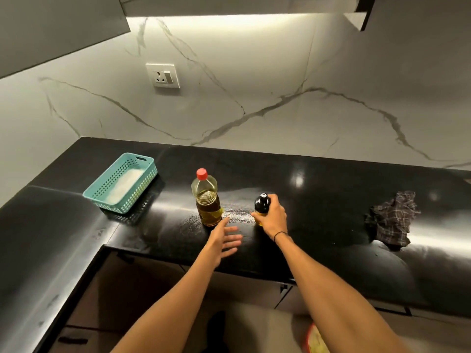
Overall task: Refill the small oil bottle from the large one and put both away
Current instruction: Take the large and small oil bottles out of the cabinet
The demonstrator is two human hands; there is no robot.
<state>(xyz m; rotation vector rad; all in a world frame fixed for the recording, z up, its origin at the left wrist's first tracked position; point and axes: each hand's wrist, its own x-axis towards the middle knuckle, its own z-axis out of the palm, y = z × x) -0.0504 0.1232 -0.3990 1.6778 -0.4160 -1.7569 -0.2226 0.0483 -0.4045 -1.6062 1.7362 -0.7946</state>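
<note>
The large oil bottle [207, 200], clear plastic with a red cap and yellow oil filling its lower part, stands upright on the black counter [318, 194]. To its right the small oil bottle [261, 205], with a black top and yellow oil showing below, stands on the counter with my right hand [271, 216] wrapped around its body. My left hand [224, 239] hovers open and slightly blurred just in front of the large bottle, its fingertip close to the bottle's base; whether it touches is unclear.
A teal perforated basket [142, 169] with a white liner sits at the back left. A crumpled dark checked cloth [392, 220] lies at the right. An oily smear [237, 215] marks the counter between the bottles. Cabinet fronts lie below the counter edge.
</note>
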